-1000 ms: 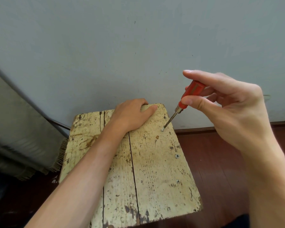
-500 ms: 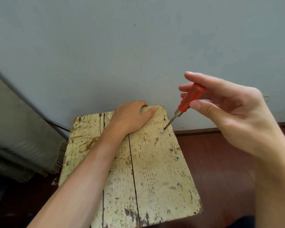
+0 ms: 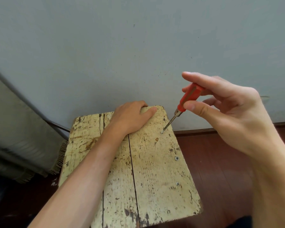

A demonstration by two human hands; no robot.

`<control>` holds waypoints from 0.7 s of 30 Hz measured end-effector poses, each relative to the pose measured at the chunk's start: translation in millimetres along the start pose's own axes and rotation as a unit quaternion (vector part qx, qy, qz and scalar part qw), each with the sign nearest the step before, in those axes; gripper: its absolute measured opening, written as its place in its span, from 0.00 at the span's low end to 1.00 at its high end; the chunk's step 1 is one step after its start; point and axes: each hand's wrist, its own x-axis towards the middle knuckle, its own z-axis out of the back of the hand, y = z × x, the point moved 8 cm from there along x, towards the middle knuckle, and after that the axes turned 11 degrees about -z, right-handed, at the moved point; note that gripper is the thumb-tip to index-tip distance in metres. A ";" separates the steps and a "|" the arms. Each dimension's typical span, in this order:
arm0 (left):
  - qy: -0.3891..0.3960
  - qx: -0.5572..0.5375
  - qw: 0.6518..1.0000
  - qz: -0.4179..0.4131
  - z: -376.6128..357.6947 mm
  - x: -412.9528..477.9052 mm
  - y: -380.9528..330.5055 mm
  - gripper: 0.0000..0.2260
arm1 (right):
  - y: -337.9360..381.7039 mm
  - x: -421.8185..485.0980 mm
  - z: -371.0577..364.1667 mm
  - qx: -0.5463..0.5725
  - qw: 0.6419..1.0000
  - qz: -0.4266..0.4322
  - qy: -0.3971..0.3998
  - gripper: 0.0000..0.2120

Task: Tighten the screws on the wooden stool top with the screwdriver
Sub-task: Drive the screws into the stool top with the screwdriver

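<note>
Tip stays seated in far screw (image 3: pixel 162 132) on wooden stool top (image 3: pixel 155 170) while right hand (image 3: pixel 229 112) shifts its grip, thumb sliding lower on the pinched screwdriver (image 3: pixel 187 99) handle; left hand (image 3: pixel 130 119) holds far edge, tightening likely mid-turn.

left hand (image 3: pixel 130 116) fingertips behind stool top (image 3: pixel 156 171), forearms (image 3: pixel 82 178) cropped

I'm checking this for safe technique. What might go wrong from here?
The screwdriver leans and is only pinched by the right hand, so its tip may slip off the far screw and gouge the stool top. The left hand grips the far edge near that tip; a slip might jab it.
</note>
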 end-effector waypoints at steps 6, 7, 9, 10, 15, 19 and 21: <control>0.004 0.002 1.000 0.002 -0.5 -0.1 -0.4 0.26 | -1.0 -1.9 -0.9 0.042 0.999 -0.017 0.025 0.24; 0.004 0.001 1.000 0.003 -0.4 -0.1 -0.3 0.26 | -0.7 -1.5 -1.3 0.042 0.999 -0.013 0.025 0.24; 0.004 0.000 1.000 0.003 -0.2 -0.1 -0.2 0.26 | -0.8 -0.5 -0.9 0.039 0.999 -0.006 0.020 0.22; 0.003 0.001 1.000 0.002 -0.1 0.0 -0.4 0.26 | -1.2 0.2 -0.2 0.036 0.999 -0.003 0.013 0.21; -0.004 0.007 1.000 -0.004 -0.5 1.1 0.1 0.26 | -0.9 1.8 0.1 0.025 0.999 0.008 -0.023 0.21; -0.006 0.004 1.000 -0.002 -0.3 1.2 1.0 0.26 | 0.9 1.6 -0.5 0.001 0.999 0.018 -0.035 0.20; -0.005 0.006 1.000 -0.001 -0.2 1.4 1.5 0.26 | 1.2 1.7 -0.7 -0.004 0.999 0.018 -0.044 0.19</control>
